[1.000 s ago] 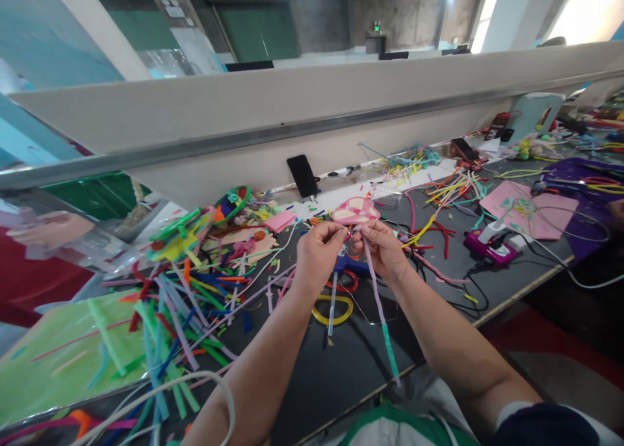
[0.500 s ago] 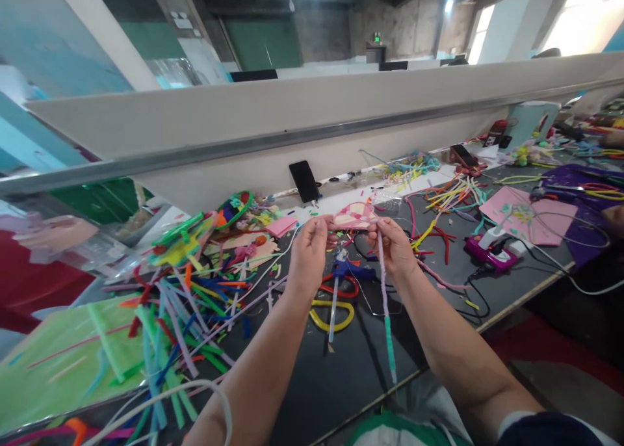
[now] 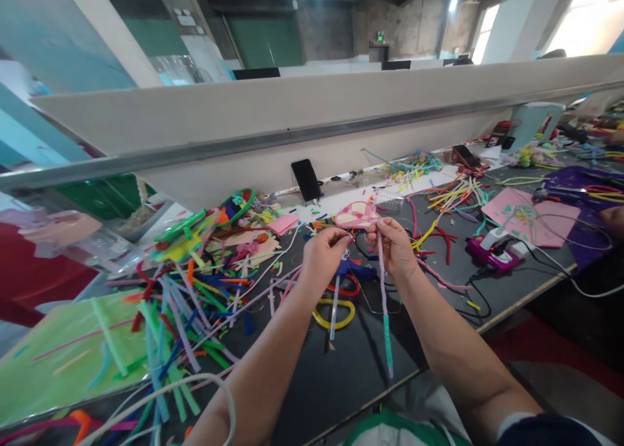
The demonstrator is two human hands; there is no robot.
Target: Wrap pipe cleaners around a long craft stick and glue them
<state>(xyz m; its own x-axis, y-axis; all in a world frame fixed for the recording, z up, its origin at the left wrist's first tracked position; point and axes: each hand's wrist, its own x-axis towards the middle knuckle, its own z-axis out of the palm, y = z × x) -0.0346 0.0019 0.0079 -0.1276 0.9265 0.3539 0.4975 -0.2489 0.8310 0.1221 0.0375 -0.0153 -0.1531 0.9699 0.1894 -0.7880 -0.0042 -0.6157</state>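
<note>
My right hand [image 3: 394, 246] pinches a pink and cream flat, rounded craft piece [image 3: 358, 215] at the top of its stem. The stem [image 3: 383, 277], a fuzzy lilac rod with a green lower part, hangs down toward the table edge. To the left of the piece, my left hand [image 3: 324, 256] is closed in a pinch, apart from it; a tiny reddish-pink bit shows at its fingertips, too small to name. Below the hands lie a blue glue gun [image 3: 345, 264] with a clear glue stick [image 3: 334, 309] and scissors with a yellow handle loop [image 3: 336, 316].
Loose coloured pipe cleaners [image 3: 180, 329] cover the left side, beside a green sheet [image 3: 73, 361]. A phone [image 3: 306, 179] leans on the partition [image 3: 292, 127]. At right are a magenta power strip [image 3: 492, 254], pink paper [image 3: 556, 218] and a purple sheet [image 3: 599, 179].
My left hand has let go of the craft piece's left side and moved slightly down and right, its fingers now pinched together. The right hand keeps its hold.
</note>
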